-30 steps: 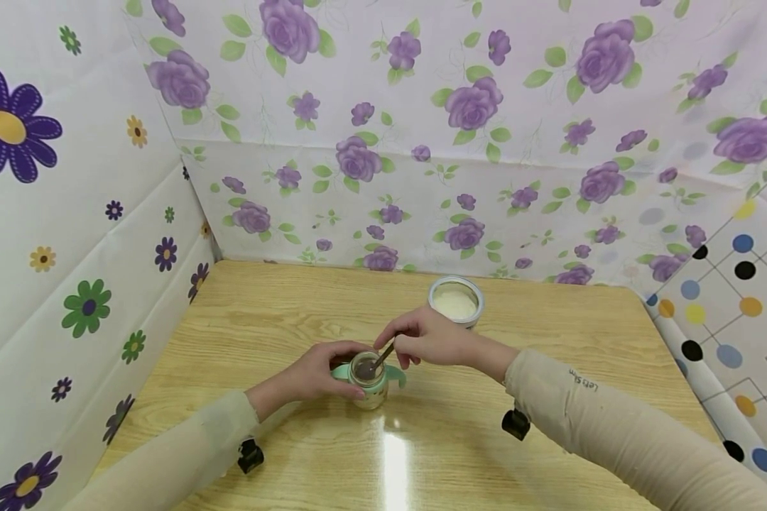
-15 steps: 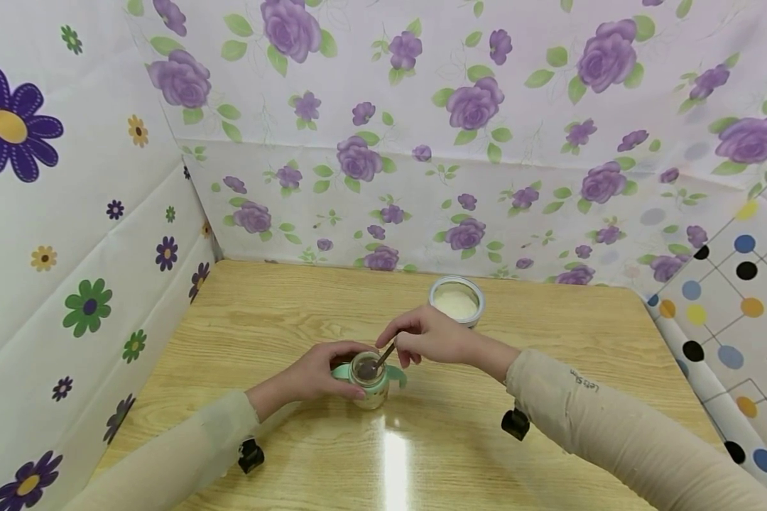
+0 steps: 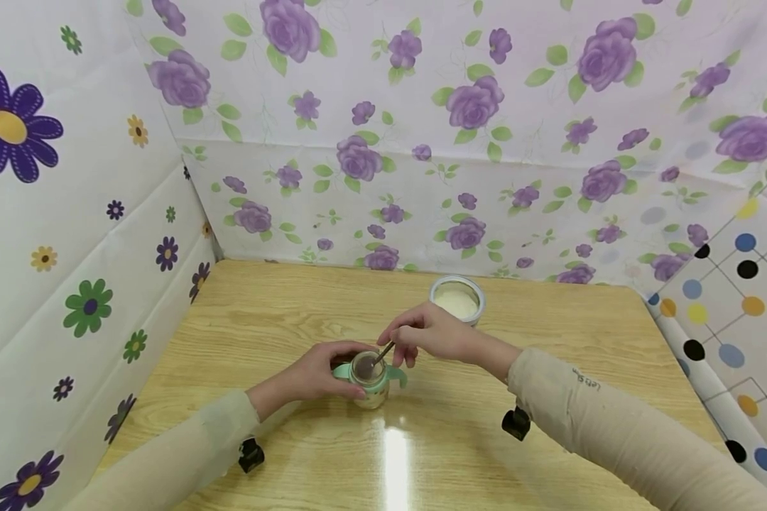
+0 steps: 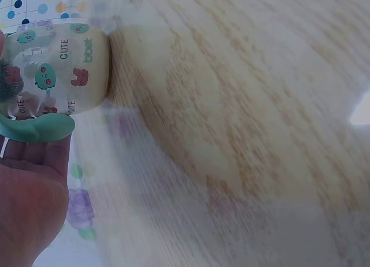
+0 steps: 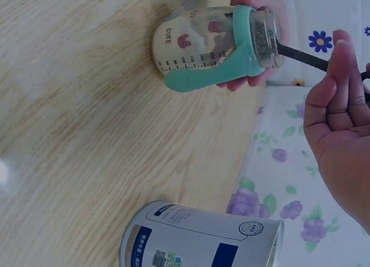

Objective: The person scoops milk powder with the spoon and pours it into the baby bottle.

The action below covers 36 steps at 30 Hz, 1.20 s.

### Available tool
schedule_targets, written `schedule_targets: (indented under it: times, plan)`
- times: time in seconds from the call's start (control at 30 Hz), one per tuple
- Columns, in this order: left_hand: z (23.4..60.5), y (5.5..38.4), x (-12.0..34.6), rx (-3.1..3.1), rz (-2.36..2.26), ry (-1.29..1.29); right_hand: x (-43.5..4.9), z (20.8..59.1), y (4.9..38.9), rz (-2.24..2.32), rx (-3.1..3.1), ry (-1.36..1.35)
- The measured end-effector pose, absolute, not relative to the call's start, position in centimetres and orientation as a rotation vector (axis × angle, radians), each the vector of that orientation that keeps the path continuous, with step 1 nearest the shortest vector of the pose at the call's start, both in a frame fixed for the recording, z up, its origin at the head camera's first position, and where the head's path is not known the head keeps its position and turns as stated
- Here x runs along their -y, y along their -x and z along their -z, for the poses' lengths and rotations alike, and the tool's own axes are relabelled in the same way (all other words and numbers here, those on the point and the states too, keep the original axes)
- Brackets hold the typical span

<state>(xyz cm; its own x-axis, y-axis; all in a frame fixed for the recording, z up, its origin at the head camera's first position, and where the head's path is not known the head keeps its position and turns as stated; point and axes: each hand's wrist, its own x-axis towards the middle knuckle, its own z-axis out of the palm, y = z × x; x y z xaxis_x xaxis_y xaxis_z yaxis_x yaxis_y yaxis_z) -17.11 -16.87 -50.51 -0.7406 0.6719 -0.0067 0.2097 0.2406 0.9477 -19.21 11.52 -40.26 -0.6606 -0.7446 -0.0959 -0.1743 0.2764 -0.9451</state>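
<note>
My left hand (image 3: 326,370) grips a baby bottle (image 3: 372,402) with mint-green handles, thumb in front, fingers behind. It stands upright and uncapped on the table. Cartoon prints and measuring marks show on the clear bottle (image 5: 202,41) in the right wrist view. My right hand (image 3: 431,333) pinches the thin dark handle of a bottle brush (image 5: 303,56). Its dark, fuzzy-looking head sits inside the bottle's neck, and the handle slants out toward my right fingers. From the left wrist camera, only my left palm (image 4: 32,203) and lower fingers show beside a green handle (image 4: 40,128).
An open tin (image 3: 482,306) of pale powder stands behind my right hand; its printed side (image 5: 202,235) shows in the right wrist view. The wooden table (image 3: 281,305) ends at floral cloth walls (image 3: 383,191). Light glares off the tabletop near the front.
My right hand's fingers have shifted on the brush handle, and the handle's slant has changed slightly at the bottle's mouth. The left hand and bottle have stayed in place.
</note>
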Motion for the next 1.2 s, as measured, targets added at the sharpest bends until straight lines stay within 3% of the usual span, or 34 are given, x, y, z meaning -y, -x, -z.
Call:
schedule_targets:
  times: [0.8, 1.2]
  plan:
    - [50.7, 17.2, 16.9, -2.110, -1.512, -0.818, -10.7, 41.7, 19.1, 1.629, -2.132, 0.611]
    - [50.7, 17.1, 17.0, -2.116, -1.510, -0.816, -10.6, 41.2, 19.3, 1.626, -2.155, 0.637]
